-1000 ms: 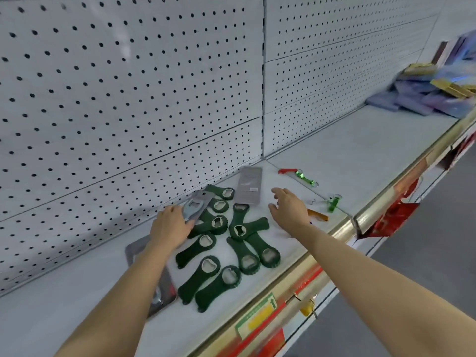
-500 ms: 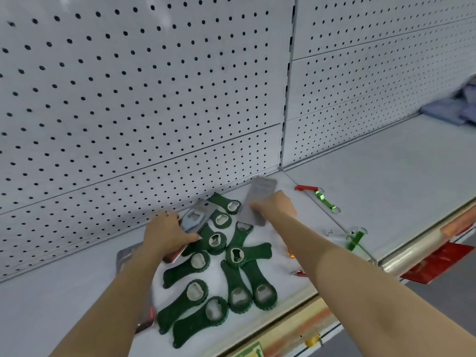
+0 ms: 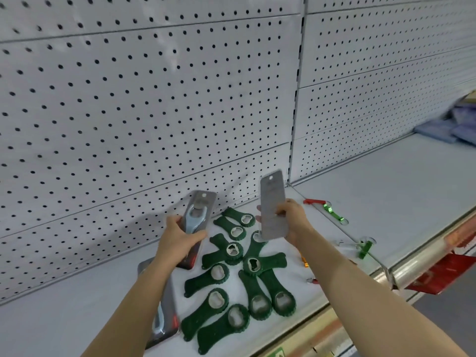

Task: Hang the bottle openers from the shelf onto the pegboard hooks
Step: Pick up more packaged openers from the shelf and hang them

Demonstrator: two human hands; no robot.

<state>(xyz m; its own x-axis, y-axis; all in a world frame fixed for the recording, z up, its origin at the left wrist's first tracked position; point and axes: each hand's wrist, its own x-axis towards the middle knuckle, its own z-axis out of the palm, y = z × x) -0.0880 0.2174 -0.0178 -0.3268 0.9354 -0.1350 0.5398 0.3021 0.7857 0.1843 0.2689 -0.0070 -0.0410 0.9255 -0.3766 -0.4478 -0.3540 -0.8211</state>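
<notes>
Now, both hands gripping grey carded openers, left [image 3: 177, 240] face-forward [image 3: 197, 217], right [image 3: 296, 222] blank-backed [image 3: 273, 210], green openers [image 3: 231, 274] below

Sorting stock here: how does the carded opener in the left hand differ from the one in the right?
The left hand's pack faces the camera and shows its pale opener; the right hand's pack shows a plain grey back. The left one tilts right; the right one stands nearly upright. Both have a hang hole on top.

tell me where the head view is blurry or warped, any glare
Head view: wide-angle bend curves the pegboard seams; the blue packs far right are smeared; soft glare on the shelf's front rail; the carded openers in the left hand and right hand stay fairly sharp.
</notes>
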